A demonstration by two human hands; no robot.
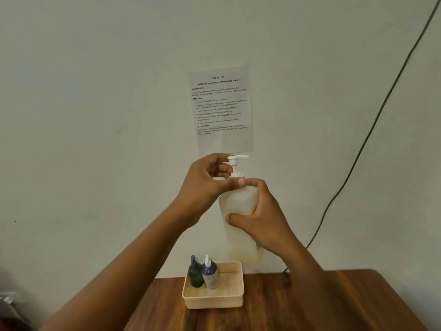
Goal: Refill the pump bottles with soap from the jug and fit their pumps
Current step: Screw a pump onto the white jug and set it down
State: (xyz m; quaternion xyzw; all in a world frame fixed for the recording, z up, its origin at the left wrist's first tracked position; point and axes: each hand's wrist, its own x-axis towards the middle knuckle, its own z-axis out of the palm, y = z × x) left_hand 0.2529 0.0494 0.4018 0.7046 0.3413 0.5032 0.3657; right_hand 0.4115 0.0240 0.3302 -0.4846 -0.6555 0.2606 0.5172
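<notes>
At the far left lower edge a blurred grey and dark shape shows, too unclear to name. Moving right, the left hand (205,180) is raised in front of the pale wall, its grip curled around the collar of the white pump (236,164), thumb laid across the neck just below it. The pump sits in the mouth of a large translucent white bottle (238,206), which is held up in the air, upright with a slight tilt, well above the worktop (310,304); a yellowish tint shows near its base. Below it, a cream basket (213,301) stands on the brown wooden worktop near the wall, holding a dark green bottle (195,274) and, just beside it on the right, a blue bottle (210,275) with a white nozzle, both upright in the basket's left rear part. Above, a printed sheet (222,108) hangs on the wall. The right hand (265,218) has its grip clamped around the large bottle's body, thumb in front. Furthest right, a dark cable (372,130) runs down the wall.
</notes>
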